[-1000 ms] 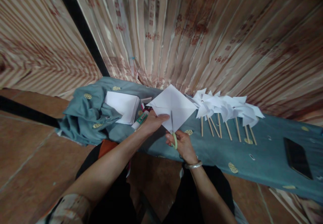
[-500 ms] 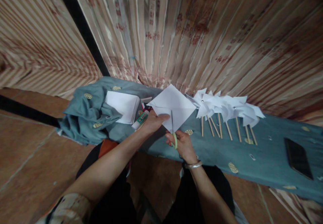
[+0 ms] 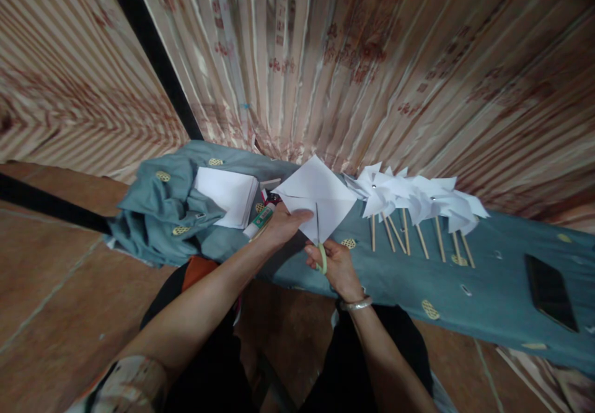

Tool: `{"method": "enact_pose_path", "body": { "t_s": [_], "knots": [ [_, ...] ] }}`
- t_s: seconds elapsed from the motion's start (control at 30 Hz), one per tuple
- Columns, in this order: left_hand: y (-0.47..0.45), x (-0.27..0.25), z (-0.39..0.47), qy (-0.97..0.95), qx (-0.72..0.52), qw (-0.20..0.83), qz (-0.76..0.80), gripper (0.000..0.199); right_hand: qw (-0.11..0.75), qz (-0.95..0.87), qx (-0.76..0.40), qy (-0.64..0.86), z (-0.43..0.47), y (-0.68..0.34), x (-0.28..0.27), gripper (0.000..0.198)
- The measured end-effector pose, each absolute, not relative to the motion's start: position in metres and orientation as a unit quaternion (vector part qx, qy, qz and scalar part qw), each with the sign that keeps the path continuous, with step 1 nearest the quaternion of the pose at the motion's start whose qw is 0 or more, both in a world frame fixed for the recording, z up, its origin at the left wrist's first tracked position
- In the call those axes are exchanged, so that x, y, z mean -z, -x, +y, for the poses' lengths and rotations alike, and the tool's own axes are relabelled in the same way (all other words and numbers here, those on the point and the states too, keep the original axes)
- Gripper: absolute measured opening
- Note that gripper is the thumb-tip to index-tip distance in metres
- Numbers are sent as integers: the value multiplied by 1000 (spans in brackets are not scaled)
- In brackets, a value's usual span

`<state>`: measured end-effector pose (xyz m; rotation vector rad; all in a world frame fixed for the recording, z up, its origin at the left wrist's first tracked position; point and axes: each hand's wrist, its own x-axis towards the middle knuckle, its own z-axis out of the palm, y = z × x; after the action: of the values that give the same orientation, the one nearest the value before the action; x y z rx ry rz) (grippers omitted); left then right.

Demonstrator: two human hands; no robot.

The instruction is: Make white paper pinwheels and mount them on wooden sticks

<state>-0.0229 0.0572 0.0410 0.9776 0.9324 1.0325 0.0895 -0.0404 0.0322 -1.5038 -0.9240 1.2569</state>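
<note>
From where I stand, L hand (image 3: pixel 283 222) pinches paper square (image 3: pixel 320 180) on its left; R hand (image 3: pixel 338 267), curled round scissors (image 3: pixel 324 257), sits at nr corner, blades apparently twd centre

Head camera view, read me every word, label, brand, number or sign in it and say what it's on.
No text is legible.
Curtain: printed characters, too blurred to read.
Glue stick: green label, too small to read.
Cloth: small pale marks, too small to make out.
Held paper: no writing visible.
</note>
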Motion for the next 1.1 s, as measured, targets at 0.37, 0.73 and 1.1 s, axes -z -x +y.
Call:
{"method": "enact_pose_path", "body": {
  "t_s": [0.37,0.73,1.1],
  "knots": [
    [33,-49,76,-405,-504,620,444,28,409,-394,-581,583,-48,-97,-41,43],
    [39,-49,84,-388,-492,617,477,29,372,-421,-584,586,-58,-162,-57,53],
    [30,-31,66,-447,-389,692,412,31,567,-350,-307,679,-38,-191,-44,47]
  ]
}}
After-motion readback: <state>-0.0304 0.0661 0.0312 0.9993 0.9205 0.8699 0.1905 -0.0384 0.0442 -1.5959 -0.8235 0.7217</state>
